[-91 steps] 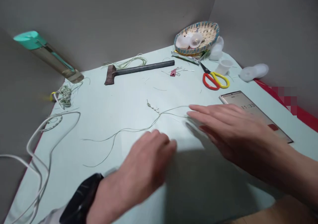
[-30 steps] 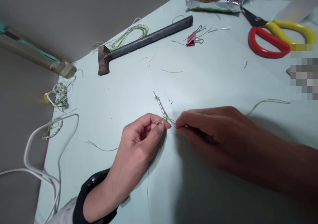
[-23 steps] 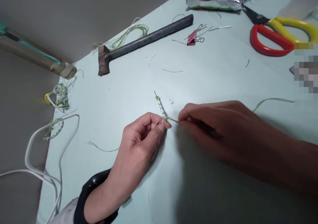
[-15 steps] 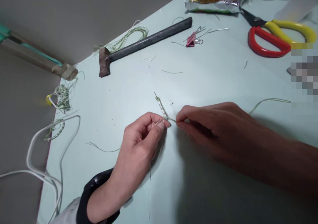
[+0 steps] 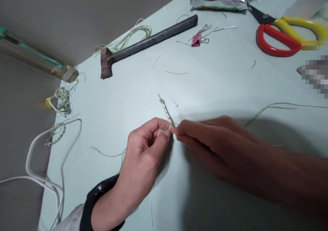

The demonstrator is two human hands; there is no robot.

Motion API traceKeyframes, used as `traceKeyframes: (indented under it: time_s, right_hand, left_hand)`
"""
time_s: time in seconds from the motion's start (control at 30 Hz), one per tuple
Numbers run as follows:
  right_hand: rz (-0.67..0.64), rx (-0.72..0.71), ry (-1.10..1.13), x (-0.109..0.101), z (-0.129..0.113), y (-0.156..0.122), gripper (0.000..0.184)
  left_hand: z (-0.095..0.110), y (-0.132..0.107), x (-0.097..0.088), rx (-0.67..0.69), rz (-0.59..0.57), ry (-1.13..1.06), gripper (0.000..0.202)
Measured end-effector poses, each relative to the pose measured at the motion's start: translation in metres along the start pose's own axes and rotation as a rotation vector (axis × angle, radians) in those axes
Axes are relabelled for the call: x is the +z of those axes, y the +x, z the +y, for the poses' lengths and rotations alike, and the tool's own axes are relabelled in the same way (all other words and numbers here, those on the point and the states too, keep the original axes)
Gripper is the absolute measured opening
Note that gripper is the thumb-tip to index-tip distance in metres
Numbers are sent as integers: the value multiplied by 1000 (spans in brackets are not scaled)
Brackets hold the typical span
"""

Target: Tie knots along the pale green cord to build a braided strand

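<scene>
A short knotted cord [image 5: 165, 111] of thin green and white strands lies on the pale green sheet [image 5: 217, 81]. My left hand [image 5: 146, 149] pinches its near end between thumb and forefinger. My right hand [image 5: 207, 140] pinches the strands right beside it, fingertips almost touching the left thumb. Loose green strands [image 5: 271, 106] trail away to the right from under my right hand, and another strand [image 5: 152, 203] hangs down toward the near edge. A black watch sits on my left wrist.
A rusty hammer [image 5: 143, 43] lies at the back, a pink binder clip [image 5: 196, 40] beside it. Red and yellow scissors [image 5: 284, 33] lie at the back right. A white cable [image 5: 38, 162] and tangled thread [image 5: 63, 99] sit at the left edge. Grey walls stand behind.
My right hand has slid left along the strands until its fingertips meet my left hand at the cord's end. The trailing strands on the right lie straighter.
</scene>
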State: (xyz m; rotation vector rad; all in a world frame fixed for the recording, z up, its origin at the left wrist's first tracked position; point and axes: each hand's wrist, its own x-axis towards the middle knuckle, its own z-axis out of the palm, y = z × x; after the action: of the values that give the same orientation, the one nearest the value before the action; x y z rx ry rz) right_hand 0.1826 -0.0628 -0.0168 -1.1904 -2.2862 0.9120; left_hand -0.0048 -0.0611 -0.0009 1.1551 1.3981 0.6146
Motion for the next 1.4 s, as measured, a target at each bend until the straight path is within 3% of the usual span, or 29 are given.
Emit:
traceKeyframes:
  time_s: [0.27, 0.4, 0.67, 0.93, 1.1, 1.4]
  right_hand:
    - [3, -54, -1, 3, 2, 1, 25]
    - [10, -8, 16, -2, 1, 4, 22]
    - [182, 134, -51, -8, 6, 11, 12]
    - [181, 115, -96, -2, 9, 15, 14]
    - [128, 101, -100, -4, 9, 14, 23]
    - [-62, 208, -146, -14, -2, 19, 25]
  left_hand:
    - [0, 0, 0, -24, -5, 14, 20]
    - [-1, 1, 0, -40, 0, -38, 17]
    - [6, 0, -4, -107, -42, -146, 14]
    - [10, 6, -1, -87, -44, -146, 21]
    - [12, 6, 2, -91, -18, -156, 24]
    - [10, 5, 1, -69, -16, -98, 26]
